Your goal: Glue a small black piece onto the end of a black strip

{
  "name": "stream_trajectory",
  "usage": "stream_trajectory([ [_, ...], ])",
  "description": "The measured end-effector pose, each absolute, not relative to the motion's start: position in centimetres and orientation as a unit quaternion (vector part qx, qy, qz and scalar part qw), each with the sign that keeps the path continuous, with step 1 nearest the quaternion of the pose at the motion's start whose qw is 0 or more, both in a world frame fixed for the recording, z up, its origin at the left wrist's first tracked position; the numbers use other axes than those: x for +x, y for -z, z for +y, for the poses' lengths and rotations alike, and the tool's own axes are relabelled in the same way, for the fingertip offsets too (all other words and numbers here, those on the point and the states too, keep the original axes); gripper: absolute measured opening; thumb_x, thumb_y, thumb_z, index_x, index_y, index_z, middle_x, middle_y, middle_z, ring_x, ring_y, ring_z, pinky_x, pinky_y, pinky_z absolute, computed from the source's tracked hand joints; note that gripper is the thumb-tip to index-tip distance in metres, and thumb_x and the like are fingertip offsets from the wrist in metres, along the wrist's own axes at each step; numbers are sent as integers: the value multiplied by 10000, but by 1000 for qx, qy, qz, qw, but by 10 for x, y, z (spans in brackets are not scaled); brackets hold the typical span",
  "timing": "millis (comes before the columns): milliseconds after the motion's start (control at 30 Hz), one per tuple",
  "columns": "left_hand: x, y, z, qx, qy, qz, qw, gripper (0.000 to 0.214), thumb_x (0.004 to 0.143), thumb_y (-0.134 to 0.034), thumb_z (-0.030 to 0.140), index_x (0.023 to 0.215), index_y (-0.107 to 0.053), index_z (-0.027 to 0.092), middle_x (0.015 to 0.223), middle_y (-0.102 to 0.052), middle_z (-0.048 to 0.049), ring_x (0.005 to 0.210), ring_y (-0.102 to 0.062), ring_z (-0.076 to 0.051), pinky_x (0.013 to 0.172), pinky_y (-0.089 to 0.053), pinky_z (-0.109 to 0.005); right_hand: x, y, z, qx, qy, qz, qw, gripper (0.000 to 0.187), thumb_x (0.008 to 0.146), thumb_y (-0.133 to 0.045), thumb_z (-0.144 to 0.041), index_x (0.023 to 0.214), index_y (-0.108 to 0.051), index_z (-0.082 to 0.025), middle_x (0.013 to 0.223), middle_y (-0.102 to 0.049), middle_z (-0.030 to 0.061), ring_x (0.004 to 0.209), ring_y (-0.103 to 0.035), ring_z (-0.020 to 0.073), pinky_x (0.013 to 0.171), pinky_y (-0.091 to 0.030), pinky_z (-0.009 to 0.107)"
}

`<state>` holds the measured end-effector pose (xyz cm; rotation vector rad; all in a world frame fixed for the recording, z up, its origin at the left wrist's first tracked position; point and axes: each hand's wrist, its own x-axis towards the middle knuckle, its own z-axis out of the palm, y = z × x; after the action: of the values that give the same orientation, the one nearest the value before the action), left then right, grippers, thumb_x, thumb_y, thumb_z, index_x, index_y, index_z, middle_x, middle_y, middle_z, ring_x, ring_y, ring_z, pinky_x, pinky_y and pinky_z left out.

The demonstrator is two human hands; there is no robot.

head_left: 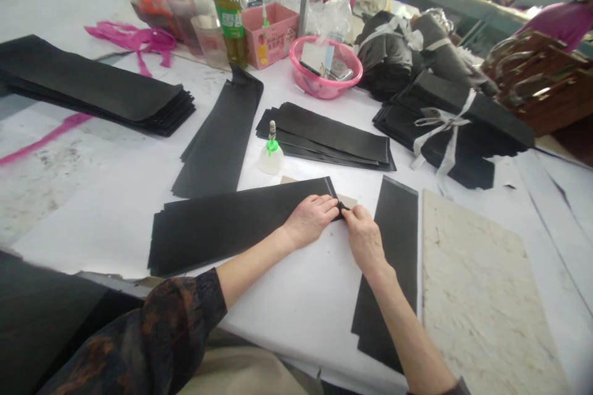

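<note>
A long black strip of sheet material (231,219) lies across the white table before me, with a narrow pale line near its right end. My left hand (312,219) rests on that end, fingers stretched flat over it. At the lower right corner, my right hand (365,236) pinches a small bunched bit of the strip's edge between thumb and fingers. Just behind the strip stands a small clear squeeze bottle (271,157) with a green collar. Another black strip (393,259) lies partly under my right forearm.
Black strips are stacked at the left (102,86), and a smaller pile (328,136) lies behind the bottle. A pink basin (306,81), pink box (271,34) and green-labelled drink bottle (230,21) stand farther back. At right are a tied black bundle (491,120) and a stained board (482,284).
</note>
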<state>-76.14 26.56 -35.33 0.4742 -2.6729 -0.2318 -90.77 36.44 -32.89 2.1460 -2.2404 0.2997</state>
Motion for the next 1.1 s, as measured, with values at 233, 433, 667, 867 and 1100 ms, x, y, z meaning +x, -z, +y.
stream_trajectory([
  [233,-760,350,267,170,80,-961,202,247,908,-455,110,1118,-578,154,1296,-583,-92,1229,-495,-218,962,-412,-361,-917,316,369,630,-198,-750,-30,231,952,-424,-207,1033,-641,-205,875,-541,27,759,-556,155,699,-466,271],
  [433,-760,350,266,172,76,-962,197,238,910,-460,117,1116,-574,146,1285,-586,-89,1231,-490,-214,964,-409,-353,-914,329,356,660,-155,-735,-22,273,961,-384,-200,1066,-634,-177,893,-541,50,795,-546,177,702,-455,287],
  [667,-759,350,267,168,83,-962,200,226,918,-458,133,1109,-577,149,1292,-582,-77,1222,-489,-213,961,-410,-357,-917,314,376,665,-149,-731,-48,274,952,-383,-187,1009,-651,-200,863,-546,38,737,-554,158,677,-456,274],
  [867,-759,348,267,172,76,-962,197,228,911,-458,118,1103,-577,147,1274,-591,-88,1219,-494,-213,952,-416,-355,-916,318,353,633,-193,-749,-16,273,957,-392,-231,1024,-654,-190,873,-550,45,749,-554,169,679,-458,288],
  [1100,-760,350,266,173,79,-962,197,227,918,-448,125,1100,-580,154,1287,-583,-92,1227,-490,-213,949,-415,-358,-915,326,373,672,-131,-727,-46,281,944,-374,-172,1029,-642,-181,912,-564,62,792,-558,184,699,-458,301],
])
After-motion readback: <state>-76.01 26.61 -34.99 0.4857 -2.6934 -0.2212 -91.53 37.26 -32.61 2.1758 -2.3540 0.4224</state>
